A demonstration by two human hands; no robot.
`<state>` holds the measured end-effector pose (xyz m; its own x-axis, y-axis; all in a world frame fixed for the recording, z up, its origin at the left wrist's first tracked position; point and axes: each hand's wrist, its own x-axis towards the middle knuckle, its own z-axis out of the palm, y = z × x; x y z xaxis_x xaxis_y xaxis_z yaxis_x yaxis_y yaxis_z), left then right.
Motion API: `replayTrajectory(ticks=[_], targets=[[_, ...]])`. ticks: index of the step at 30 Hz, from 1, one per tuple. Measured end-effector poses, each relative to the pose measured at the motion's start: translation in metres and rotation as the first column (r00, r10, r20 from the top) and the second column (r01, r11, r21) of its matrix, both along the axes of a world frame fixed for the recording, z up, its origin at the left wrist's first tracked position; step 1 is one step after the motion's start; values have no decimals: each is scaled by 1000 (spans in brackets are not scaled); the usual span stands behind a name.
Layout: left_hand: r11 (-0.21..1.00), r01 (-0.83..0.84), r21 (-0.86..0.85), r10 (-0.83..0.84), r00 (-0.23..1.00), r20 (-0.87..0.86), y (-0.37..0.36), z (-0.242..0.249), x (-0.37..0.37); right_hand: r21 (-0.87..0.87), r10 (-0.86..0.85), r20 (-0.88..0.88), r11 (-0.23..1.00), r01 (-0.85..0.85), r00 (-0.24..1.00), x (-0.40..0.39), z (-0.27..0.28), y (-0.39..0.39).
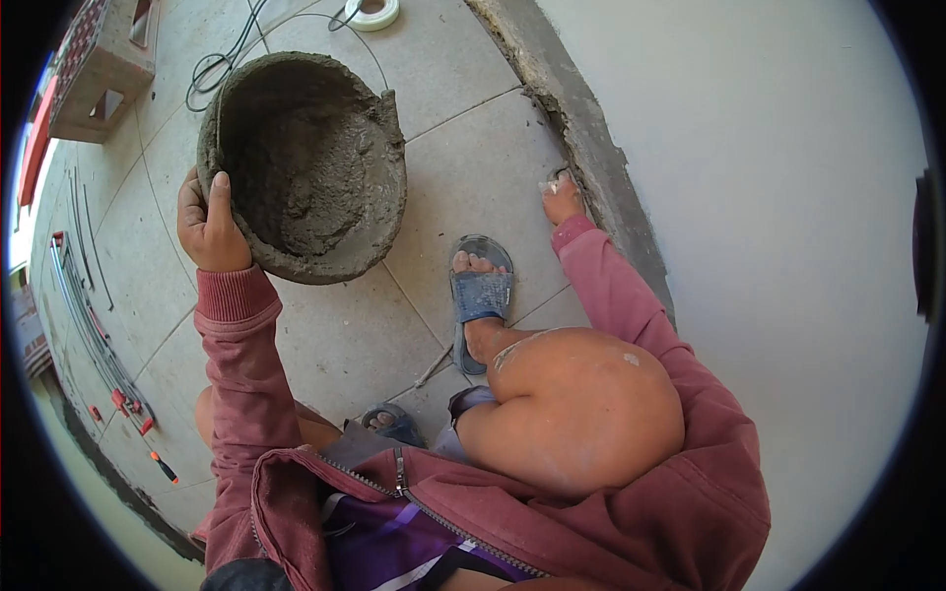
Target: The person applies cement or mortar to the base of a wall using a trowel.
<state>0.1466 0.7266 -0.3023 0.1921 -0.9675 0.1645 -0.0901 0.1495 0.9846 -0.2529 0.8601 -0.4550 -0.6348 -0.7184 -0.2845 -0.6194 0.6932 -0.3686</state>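
My left hand [214, 227] is closed on the rim of a mortar-caked bucket [386, 231], with the thumb over the edge. The bucket tilts toward me, and wet grey mortar [320, 182] coats its inside and bottom. Down at the foot of the wall, my right hand [563, 201] is closed, its fingers curled beside the rough strip of mortar [616, 187]. A small dark and whitish bit shows at those fingers, but what they hold is too small to make out.
A smooth pale wall [769, 197] rises on the right. Grey floor tiles [463, 138] carry a roll of white tape [372, 14], a thin cable [212, 74], a hollow block [103, 74], long metal rods [84, 305] and an orange-handled tool [165, 467]. My sandalled foot [483, 286] stands between both hands.
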Motion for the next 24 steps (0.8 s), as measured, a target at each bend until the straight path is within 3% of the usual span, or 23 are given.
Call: replayTrajectory(ticks=[2, 4, 8, 11, 14, 16, 17, 19, 20, 22, 24], targets=[[1000, 2, 3, -2, 1000, 9, 0, 1, -2, -7, -11, -16, 1000, 11, 1000, -2, -3, -9], [1000, 1, 7, -2, 999, 42, -1, 3, -2, -133, -45, 53, 990, 51, 998, 0, -4, -14], [1000, 7, -7, -6, 997, 81, -2, 4, -8, -141, -69, 57, 987, 76, 996, 7, 15, -7], [999, 34, -37, -31, 994, 100, -2, 1, -4, -222, -46, -22, 974, 40, 999, 16, 22, 15], [999, 4, -49, -1, 999, 54, -2, 3, -10, -206, -29, -60, 978, 16, 998, 19, 25, 50], [999, -4, -41, 6, 999, 54, -1, 2, -8, 35, 72, -35, 997, -71, 997, 11, 28, 69], [999, -15, -32, 17, 998, 63, 0, 1, -8, 41, 73, -42, 997, -71, 996, -2, 18, 73], [1000, -6, -8, 7, 998, 65, 0, 4, -8, 2, -107, 164, 994, 108, 981, -27, -9, 82], [1000, 5, 7, -5, 997, 74, 2, 5, -8, 14, -118, 163, 993, 118, 979, -26, 4, 80], [1000, 9, -7, -9, 997, 73, 0, 6, -10, 40, -282, 487, 953, 301, 827, -18, 45, 63], [998, -1, -70, 5, 998, 63, 0, 6, -12, -49, -218, 463, 961, 271, 859, -12, 41, 79]])
